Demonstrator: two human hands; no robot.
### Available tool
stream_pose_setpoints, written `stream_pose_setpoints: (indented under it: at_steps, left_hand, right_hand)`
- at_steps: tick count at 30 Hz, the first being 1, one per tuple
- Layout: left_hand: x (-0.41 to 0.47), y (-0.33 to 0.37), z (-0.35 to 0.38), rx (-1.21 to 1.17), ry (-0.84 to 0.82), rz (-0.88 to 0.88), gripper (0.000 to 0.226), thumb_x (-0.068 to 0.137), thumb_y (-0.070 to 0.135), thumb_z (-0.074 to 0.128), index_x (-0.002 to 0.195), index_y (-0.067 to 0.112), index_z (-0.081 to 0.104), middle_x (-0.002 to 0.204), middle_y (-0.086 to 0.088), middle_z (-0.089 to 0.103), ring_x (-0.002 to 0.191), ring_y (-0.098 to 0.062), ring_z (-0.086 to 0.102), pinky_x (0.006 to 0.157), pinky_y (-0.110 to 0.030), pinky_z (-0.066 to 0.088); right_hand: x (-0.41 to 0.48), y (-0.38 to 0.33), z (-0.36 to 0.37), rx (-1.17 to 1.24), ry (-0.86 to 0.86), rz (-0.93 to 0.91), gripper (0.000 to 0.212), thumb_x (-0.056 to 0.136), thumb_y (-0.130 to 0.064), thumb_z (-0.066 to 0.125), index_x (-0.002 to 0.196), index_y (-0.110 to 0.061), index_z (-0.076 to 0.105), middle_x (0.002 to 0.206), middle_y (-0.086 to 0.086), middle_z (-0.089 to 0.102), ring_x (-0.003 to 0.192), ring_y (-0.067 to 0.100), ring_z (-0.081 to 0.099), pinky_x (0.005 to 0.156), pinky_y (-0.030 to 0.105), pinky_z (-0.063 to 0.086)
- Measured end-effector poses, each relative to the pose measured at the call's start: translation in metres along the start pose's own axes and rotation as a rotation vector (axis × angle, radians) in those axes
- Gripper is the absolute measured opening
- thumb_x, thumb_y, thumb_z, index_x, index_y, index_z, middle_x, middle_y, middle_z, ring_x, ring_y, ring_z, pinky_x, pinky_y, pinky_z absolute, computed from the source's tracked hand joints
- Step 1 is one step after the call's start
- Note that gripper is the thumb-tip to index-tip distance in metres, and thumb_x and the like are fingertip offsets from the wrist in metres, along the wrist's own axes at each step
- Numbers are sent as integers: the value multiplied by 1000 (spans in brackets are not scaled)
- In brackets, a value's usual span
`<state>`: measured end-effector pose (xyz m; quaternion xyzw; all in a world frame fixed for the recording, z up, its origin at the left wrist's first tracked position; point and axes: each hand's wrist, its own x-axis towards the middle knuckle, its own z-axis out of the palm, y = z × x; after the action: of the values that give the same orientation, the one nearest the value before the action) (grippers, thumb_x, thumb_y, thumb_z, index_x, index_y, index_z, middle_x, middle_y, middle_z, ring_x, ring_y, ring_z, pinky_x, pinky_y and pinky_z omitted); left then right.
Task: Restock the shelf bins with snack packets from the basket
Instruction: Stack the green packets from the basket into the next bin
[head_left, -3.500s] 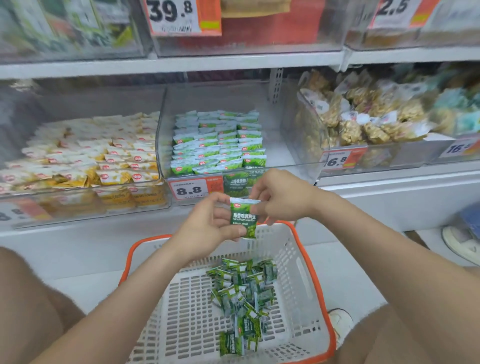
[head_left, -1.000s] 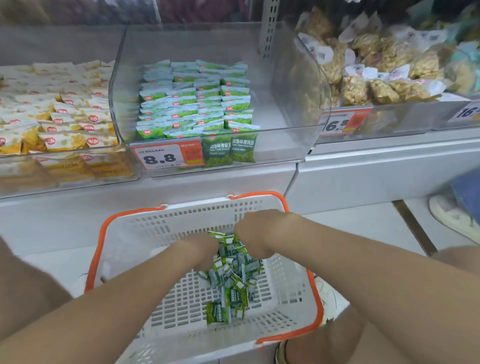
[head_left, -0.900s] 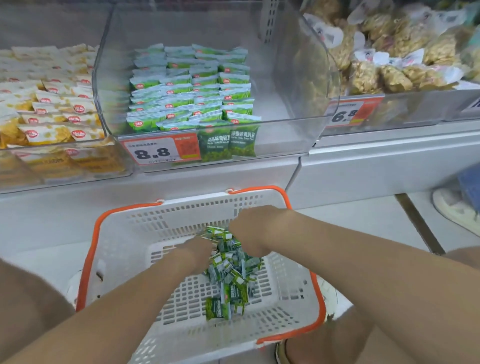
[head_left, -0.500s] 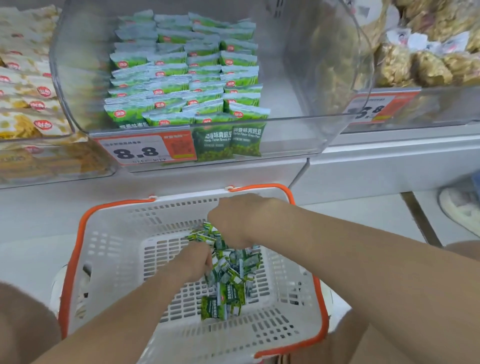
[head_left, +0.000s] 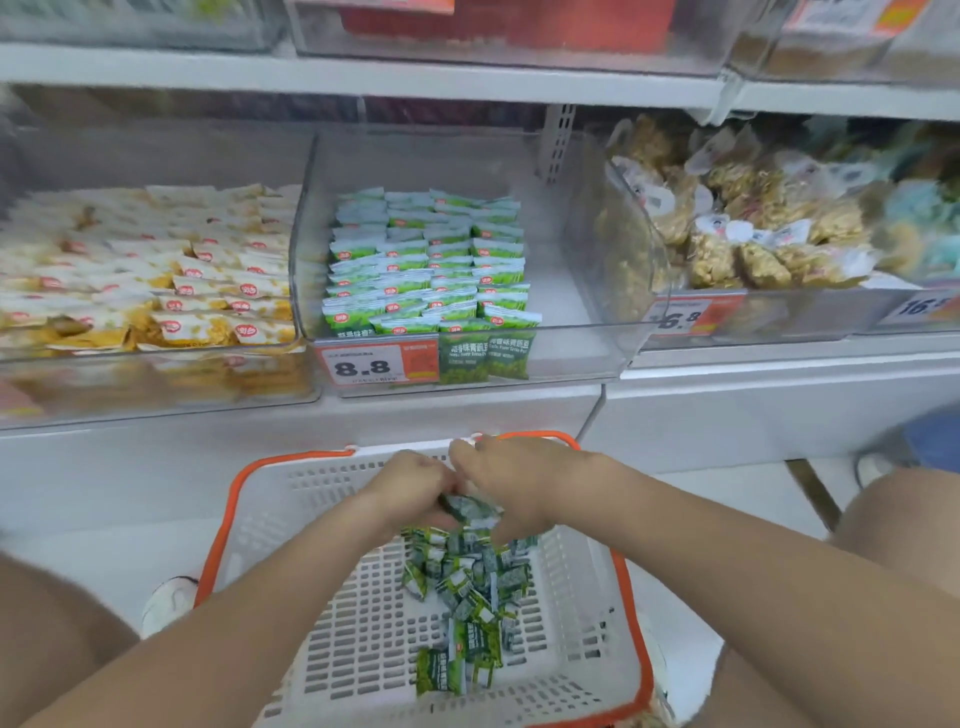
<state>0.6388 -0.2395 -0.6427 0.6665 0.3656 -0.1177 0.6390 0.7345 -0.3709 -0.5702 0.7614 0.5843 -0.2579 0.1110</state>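
Note:
A white basket with an orange rim (head_left: 524, 675) stands on the floor below the shelf, with several green snack packets (head_left: 467, 587) heaped inside. My left hand (head_left: 410, 488) and my right hand (head_left: 511, 480) meet over the basket's far end, fingers curled round a bunch of green packets (head_left: 470, 509) held between them, just above the heap. On the shelf above, a clear bin (head_left: 582, 358) holds neat rows of the same green packets (head_left: 426, 265) on its left side; its right side is bare.
A bin of yellow and white packets (head_left: 150, 275) sits to the left, and a bin of brown bagged snacks (head_left: 737, 223) to the right. A price tag reading 8.8 (head_left: 363, 366) is on the green bin's front. My knees flank the basket.
Both hands have risen from the heap to the basket's far end with packets gathered between them. The view has tilted up, showing more shelf.

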Motion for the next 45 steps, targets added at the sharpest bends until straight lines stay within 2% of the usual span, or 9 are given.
stream_pose_setpoints:
  at_steps: [5, 10, 15, 21, 24, 27, 31, 37, 45]
  left_hand:
    - [-53, 41, 0, -471, -77, -102, 20, 100, -9, 42, 98, -6, 62, 73, -16, 68, 72, -31, 69, 59, -37, 65]
    - [-98, 86, -15, -143, -51, 129, 27, 109, 19, 42, 123, 3, 59, 93, -25, 67, 77, -40, 77, 73, -42, 66]
    - [-121, 128, -28, 48, -101, 466, 21, 107, 6, 47, 122, -6, 55, 92, -22, 76, 84, -37, 78, 74, -40, 66]
    - [-109, 156, -41, 125, -21, 633, 14, 107, 14, 56, 109, 0, 57, 78, -20, 74, 72, -28, 78, 59, -35, 63]
    - [-90, 161, -47, 682, 385, 797, 21, 103, 40, 59, 105, 19, 61, 66, 8, 74, 64, -10, 70, 68, -36, 57]
    - [-81, 171, -50, 974, 591, 831, 22, 101, 50, 51, 104, 32, 62, 77, 14, 69, 84, -14, 65, 73, -37, 53]
    - [-45, 192, -52, 1073, 472, 779, 37, 103, 50, 48, 124, 23, 62, 117, -2, 62, 117, -27, 56, 92, -40, 47]
    - [3, 192, -48, 1246, 357, 649, 65, 102, 63, 36, 152, 21, 39, 163, -6, 33, 150, -30, 29, 117, -52, 33]
    - [20, 192, -60, 1399, 253, 578, 77, 102, 71, 22, 163, 25, 15, 173, -4, 8, 157, -37, 6, 125, -56, 13]
  right_hand:
    - [-15, -13, -29, 159, 237, -18, 31, 89, -34, 74, 108, -19, 55, 98, 2, 56, 92, 21, 51, 73, 35, 43]
    - [-47, -5, -80, 342, 541, 7, 18, 95, -29, 64, 112, -24, 63, 85, -11, 57, 86, 19, 57, 75, 35, 45]
    - [-67, 8, -117, 471, 770, 69, 31, 92, -37, 72, 120, -29, 60, 104, -12, 66, 96, 4, 60, 83, 34, 46]
    - [-69, 32, -134, 973, 766, 113, 39, 79, -33, 88, 113, -23, 71, 102, 0, 76, 82, 9, 68, 75, 31, 52]
    - [-49, 50, -145, 883, 817, 224, 43, 71, -46, 87, 105, -24, 72, 108, -1, 73, 92, 11, 64, 81, 33, 50]
    - [-35, 75, -163, 570, 894, 382, 36, 78, -37, 82, 107, -21, 70, 110, 1, 69, 107, 20, 60, 90, 36, 51]
    - [-14, 100, -176, 241, 853, 591, 21, 83, -10, 68, 90, -8, 49, 95, 12, 56, 89, 37, 56, 61, 36, 43]
    - [43, 123, -184, 262, 649, 721, 37, 88, -5, 64, 123, -5, 53, 125, 19, 57, 110, 38, 61, 77, 36, 49]
    - [99, 148, -192, 227, 581, 759, 37, 89, 6, 57, 125, 0, 58, 124, 20, 61, 109, 38, 63, 72, 34, 48]
